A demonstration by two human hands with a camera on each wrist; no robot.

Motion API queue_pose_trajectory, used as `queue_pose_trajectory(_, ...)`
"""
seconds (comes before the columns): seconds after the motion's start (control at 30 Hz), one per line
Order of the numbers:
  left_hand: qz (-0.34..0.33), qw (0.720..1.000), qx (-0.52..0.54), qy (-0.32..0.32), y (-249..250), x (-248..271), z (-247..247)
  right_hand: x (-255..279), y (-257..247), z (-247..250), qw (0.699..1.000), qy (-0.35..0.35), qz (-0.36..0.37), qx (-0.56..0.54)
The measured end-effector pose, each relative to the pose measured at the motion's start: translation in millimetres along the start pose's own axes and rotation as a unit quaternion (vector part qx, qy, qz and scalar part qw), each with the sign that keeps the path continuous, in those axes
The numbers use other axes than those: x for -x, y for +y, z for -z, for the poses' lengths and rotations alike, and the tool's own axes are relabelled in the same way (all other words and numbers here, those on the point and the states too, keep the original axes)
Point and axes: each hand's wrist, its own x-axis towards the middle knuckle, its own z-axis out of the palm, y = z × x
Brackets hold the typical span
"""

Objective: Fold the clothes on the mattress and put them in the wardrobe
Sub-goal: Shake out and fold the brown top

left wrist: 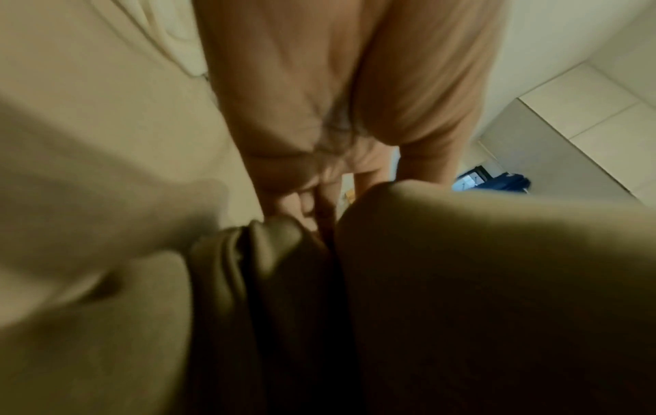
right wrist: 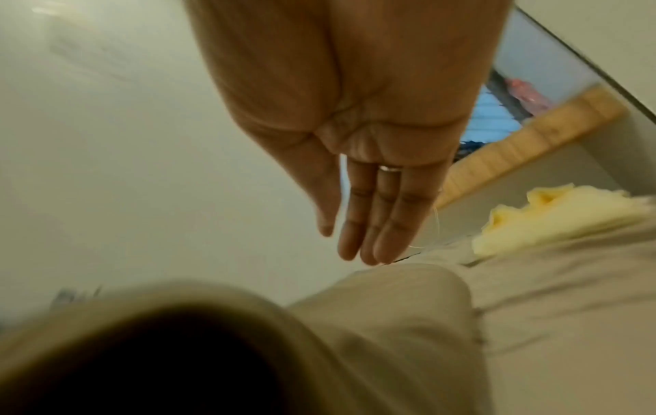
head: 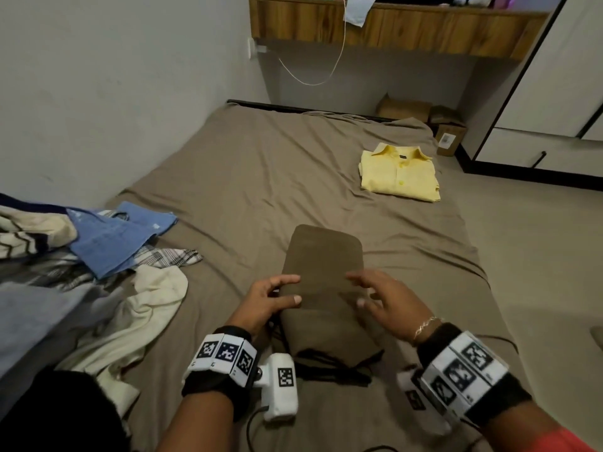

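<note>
On the mattress [head: 248,177], brown trousers [head: 323,256] lie half-folded in front of the person. The left hand [head: 267,301] pinches their edge; the right hand [head: 388,298] hovers spread. Next, probably another fold, then stacking beside the shirt [head: 399,172].

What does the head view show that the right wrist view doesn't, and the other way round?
Only the head view: the left hand gripping the brown garment's left edge, the unfolded pile by the wall, and the wardrobe. Only the right wrist view: the palm side of the right hand, fingers straight, holding nothing, and a ring. Both: the brown garment, the folded yellow shirt, the wooden shelf.
</note>
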Motion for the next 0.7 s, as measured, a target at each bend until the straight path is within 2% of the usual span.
queue_pose_trajectory(0.03,0.008,1.0,-0.014,-0.011,1,1,0,6,3,-6,0.997,-0.043,0.02,0.062)
queue_pose_trajectory(0.1,0.035,0.998,-0.049,-0.025,2,4,0,15,9,-30,0.984,-0.131,0.044,0.114)
queue_pose_trajectory(0.17,0.048,0.995,-0.077,-0.03,-1,7,1,23,5,-53,0.966,-0.172,0.045,0.188)
queue_pose_trajectory(0.23,0.058,0.993,-0.093,-0.032,-4,10,0,28,3,-67,0.958,-0.138,0.029,0.249)
queue_pose_trajectory(0.3,0.067,0.993,-0.091,-0.025,-5,11,0,31,-6,-74,0.962,-0.115,-0.024,0.246)
queue_pose_trajectory(0.37,0.07,0.994,-0.084,-0.009,-5,10,0,35,-6,-79,0.967,-0.101,-0.011,0.232)
queue_pose_trajectory(0.4,0.067,0.994,-0.082,0.0,-6,9,0,38,-7,-79,0.976,-0.072,-0.009,0.206)
queue_pose_trajectory(0.5,0.064,0.994,-0.09,0.017,-10,8,-1,54,-3,-75,0.988,0.016,-0.075,0.131)
queue_pose_trajectory(0.63,0.067,0.989,-0.128,0.037,-12,5,-2,60,7,-70,0.992,0.05,-0.102,0.06)
queue_pose_trajectory(0.7,0.079,0.987,-0.119,0.075,-12,4,-4,55,10,-69,0.992,0.074,-0.102,0.027)
